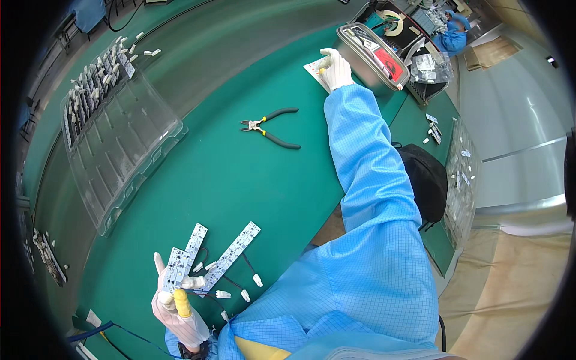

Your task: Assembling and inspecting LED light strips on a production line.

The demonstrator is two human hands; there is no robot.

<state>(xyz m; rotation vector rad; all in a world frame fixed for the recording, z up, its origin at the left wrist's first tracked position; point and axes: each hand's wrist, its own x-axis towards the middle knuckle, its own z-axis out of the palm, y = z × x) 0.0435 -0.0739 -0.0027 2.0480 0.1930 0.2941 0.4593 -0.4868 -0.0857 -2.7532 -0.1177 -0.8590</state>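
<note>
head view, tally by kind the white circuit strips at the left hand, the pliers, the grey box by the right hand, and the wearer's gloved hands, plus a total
White circuit strips: 3
Pliers: 1
Grey box: 1
Gloved hands: 2 (left hand, right hand)
Total: 7

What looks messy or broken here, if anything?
Nothing looks clearly broken or spilled. The messiest spot is the clear tray at upper left: its circuit boards crowd one side, leaning unevenly. The pliers lie with handles spread, and the left hand holds a white board; both look ordinary.
</note>
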